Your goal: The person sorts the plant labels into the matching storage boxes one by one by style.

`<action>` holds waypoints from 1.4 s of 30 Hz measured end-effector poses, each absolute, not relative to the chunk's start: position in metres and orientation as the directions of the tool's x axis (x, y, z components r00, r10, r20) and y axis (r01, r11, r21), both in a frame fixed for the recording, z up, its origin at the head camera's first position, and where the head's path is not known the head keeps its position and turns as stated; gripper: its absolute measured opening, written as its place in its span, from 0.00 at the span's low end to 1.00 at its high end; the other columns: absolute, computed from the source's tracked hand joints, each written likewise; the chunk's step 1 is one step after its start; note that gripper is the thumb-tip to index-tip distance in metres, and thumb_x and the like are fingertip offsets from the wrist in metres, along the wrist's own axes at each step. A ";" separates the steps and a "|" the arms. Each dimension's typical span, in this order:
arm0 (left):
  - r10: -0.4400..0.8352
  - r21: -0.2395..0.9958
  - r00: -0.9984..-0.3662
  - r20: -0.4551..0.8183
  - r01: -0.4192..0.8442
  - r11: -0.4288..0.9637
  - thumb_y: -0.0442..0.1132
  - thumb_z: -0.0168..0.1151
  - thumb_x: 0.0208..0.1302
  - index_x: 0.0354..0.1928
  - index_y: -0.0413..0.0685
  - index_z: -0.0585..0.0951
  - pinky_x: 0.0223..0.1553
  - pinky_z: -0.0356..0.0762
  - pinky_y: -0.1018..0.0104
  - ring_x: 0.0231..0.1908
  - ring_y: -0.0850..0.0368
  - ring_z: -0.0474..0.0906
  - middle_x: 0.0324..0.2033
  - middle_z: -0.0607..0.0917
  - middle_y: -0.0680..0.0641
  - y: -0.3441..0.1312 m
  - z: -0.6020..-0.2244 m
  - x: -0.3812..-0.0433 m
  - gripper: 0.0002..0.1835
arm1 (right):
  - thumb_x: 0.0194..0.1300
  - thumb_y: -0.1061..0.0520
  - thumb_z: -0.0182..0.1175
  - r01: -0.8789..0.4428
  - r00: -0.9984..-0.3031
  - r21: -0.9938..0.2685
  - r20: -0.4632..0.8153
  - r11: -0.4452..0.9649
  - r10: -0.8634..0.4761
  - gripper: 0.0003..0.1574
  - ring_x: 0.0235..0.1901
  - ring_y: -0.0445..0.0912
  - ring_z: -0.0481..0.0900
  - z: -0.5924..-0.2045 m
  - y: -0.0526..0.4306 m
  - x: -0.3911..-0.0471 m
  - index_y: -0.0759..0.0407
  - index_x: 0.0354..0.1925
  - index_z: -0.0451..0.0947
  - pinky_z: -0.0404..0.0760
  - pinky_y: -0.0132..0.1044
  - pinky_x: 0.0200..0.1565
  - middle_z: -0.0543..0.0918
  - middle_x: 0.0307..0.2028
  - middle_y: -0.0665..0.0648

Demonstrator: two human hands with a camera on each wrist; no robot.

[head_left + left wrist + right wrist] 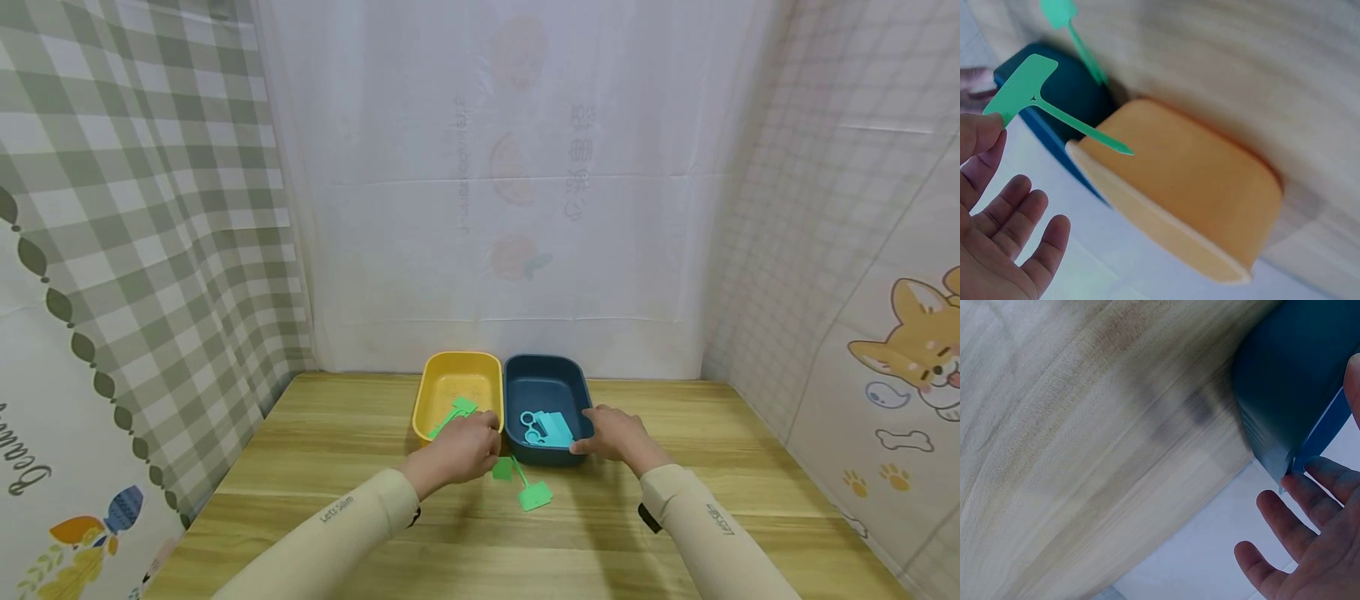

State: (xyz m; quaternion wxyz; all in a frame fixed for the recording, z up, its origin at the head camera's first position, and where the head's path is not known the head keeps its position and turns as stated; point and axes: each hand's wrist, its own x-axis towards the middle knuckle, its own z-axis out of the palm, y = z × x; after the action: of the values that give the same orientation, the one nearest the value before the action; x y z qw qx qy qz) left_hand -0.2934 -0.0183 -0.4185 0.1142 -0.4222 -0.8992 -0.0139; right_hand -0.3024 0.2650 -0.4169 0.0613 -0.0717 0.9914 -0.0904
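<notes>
My left hand (461, 446) pinches a green T-shaped plant label (1022, 87) between thumb and finger by a corner of its head, the other fingers spread. Its pointed stem reaches across the yellow bin (1191, 181) in the left wrist view. More green pieces (463, 406) lie in that bin. Another green label (535, 497) lies on the table, its stem towards the bins. My right hand (615, 435) rests at the near right corner of the dark blue bin (543, 367), fingers extended at the rim. Light-blue flat pieces (555, 429), some with rings, lie inside it.
The two bins stand side by side on the wooden table (352, 467), near its back edge. A white cloth (420, 250) hangs behind. A checked cloth (172, 208) hangs on the left and a dog-print cloth (862, 375) on the right.
</notes>
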 end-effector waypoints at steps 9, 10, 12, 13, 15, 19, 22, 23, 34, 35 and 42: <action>0.705 -0.072 -0.652 0.278 0.718 0.692 0.41 0.68 0.62 0.25 0.55 0.83 0.35 0.76 0.62 0.44 0.54 0.77 0.46 0.80 0.49 -0.023 -0.393 -0.305 0.07 | 0.58 0.39 0.70 -0.129 -0.983 -0.190 -0.105 0.973 -0.151 0.50 0.60 0.69 0.71 -0.416 0.266 -0.302 0.70 0.66 0.68 0.67 0.70 0.55 0.70 0.63 0.74; 0.701 -0.070 -0.657 0.279 0.714 0.697 0.41 0.68 0.62 0.26 0.55 0.84 0.36 0.76 0.62 0.44 0.54 0.77 0.46 0.80 0.49 -0.024 -0.392 -0.306 0.07 | 0.58 0.39 0.70 -0.128 -0.983 -0.192 -0.104 0.973 -0.150 0.50 0.60 0.68 0.71 -0.416 0.266 -0.302 0.70 0.66 0.68 0.66 0.70 0.55 0.70 0.63 0.74; 0.693 -0.074 -0.661 0.287 0.706 0.704 0.41 0.68 0.63 0.28 0.54 0.85 0.37 0.76 0.62 0.43 0.53 0.77 0.46 0.80 0.49 -0.026 -0.389 -0.310 0.06 | 0.59 0.39 0.70 -0.127 -0.984 -0.192 -0.102 0.973 -0.149 0.50 0.60 0.68 0.71 -0.416 0.266 -0.302 0.70 0.66 0.68 0.67 0.70 0.55 0.70 0.63 0.74; 0.689 -0.077 -0.665 0.290 0.701 0.709 0.42 0.68 0.63 0.29 0.53 0.86 0.37 0.77 0.61 0.43 0.53 0.77 0.46 0.80 0.49 -0.027 -0.388 -0.312 0.05 | 0.58 0.39 0.70 -0.131 -0.983 -0.188 -0.100 0.973 -0.152 0.50 0.59 0.68 0.71 -0.416 0.266 -0.302 0.70 0.66 0.68 0.67 0.70 0.55 0.70 0.63 0.74; 0.680 -0.078 -0.671 0.296 0.693 0.717 0.42 0.68 0.63 0.31 0.52 0.87 0.39 0.78 0.58 0.43 0.52 0.78 0.45 0.80 0.48 -0.028 -0.386 -0.316 0.05 | 0.58 0.39 0.70 -0.131 -0.983 -0.189 -0.099 0.973 -0.152 0.50 0.59 0.68 0.72 -0.415 0.266 -0.302 0.70 0.66 0.68 0.67 0.70 0.55 0.71 0.63 0.74; 0.665 -0.081 -0.685 0.298 0.675 0.733 0.40 0.66 0.64 0.31 0.51 0.86 0.41 0.78 0.55 0.42 0.51 0.77 0.45 0.80 0.48 -0.032 -0.385 -0.325 0.04 | 0.58 0.39 0.70 -0.130 -0.983 -0.190 -0.104 0.973 -0.151 0.50 0.59 0.68 0.72 -0.414 0.266 -0.302 0.70 0.66 0.69 0.67 0.70 0.54 0.71 0.62 0.74; 0.651 -0.080 -0.703 0.286 0.660 0.747 0.38 0.64 0.65 0.31 0.50 0.86 0.40 0.77 0.56 0.40 0.52 0.76 0.43 0.79 0.48 -0.035 -0.385 -0.332 0.05 | 0.58 0.39 0.71 -0.127 -0.983 -0.193 -0.107 0.973 -0.150 0.50 0.60 0.68 0.71 -0.414 0.265 -0.301 0.70 0.66 0.69 0.67 0.70 0.55 0.71 0.63 0.74; 0.647 -0.078 -0.707 0.285 0.656 0.751 0.37 0.63 0.65 0.30 0.50 0.85 0.38 0.77 0.57 0.39 0.53 0.75 0.42 0.78 0.49 -0.036 -0.385 -0.334 0.06 | 0.58 0.39 0.71 -0.127 -0.983 -0.193 -0.108 0.973 -0.150 0.50 0.60 0.68 0.71 -0.414 0.265 -0.301 0.70 0.65 0.69 0.67 0.70 0.55 0.71 0.63 0.74; 0.594 -0.133 -0.775 0.218 0.579 0.804 0.40 0.62 0.69 0.31 0.49 0.84 0.34 0.70 0.61 0.35 0.54 0.71 0.38 0.76 0.50 -0.037 -0.393 -0.351 0.07 | 0.58 0.39 0.71 -0.123 -0.983 -0.197 -0.112 0.973 -0.147 0.50 0.60 0.68 0.71 -0.417 0.265 -0.301 0.70 0.66 0.69 0.67 0.69 0.55 0.70 0.63 0.74; 0.591 -0.142 -0.779 0.211 0.573 0.807 0.40 0.62 0.69 0.32 0.49 0.84 0.34 0.70 0.61 0.35 0.55 0.71 0.38 0.76 0.50 -0.036 -0.394 -0.352 0.08 | 0.58 0.39 0.71 -0.124 -0.983 -0.198 -0.110 0.972 -0.148 0.50 0.60 0.68 0.71 -0.417 0.265 -0.301 0.70 0.66 0.69 0.67 0.69 0.55 0.70 0.63 0.74; 0.580 -0.188 -0.795 0.176 0.551 0.813 0.41 0.63 0.68 0.35 0.49 0.85 0.34 0.73 0.60 0.35 0.55 0.73 0.37 0.76 0.51 -0.030 -0.401 -0.357 0.06 | 0.58 0.39 0.71 -0.129 -0.984 -0.201 -0.098 0.971 -0.151 0.50 0.59 0.68 0.72 -0.414 0.263 -0.301 0.70 0.65 0.69 0.68 0.69 0.54 0.71 0.62 0.74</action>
State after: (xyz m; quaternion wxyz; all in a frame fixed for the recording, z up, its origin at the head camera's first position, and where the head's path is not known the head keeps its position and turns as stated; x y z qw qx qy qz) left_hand -0.3574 -0.0297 -0.4010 0.1134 -0.2993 -0.9453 0.0634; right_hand -0.3005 0.2631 -0.4144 0.0566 -0.0707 0.9911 -0.0975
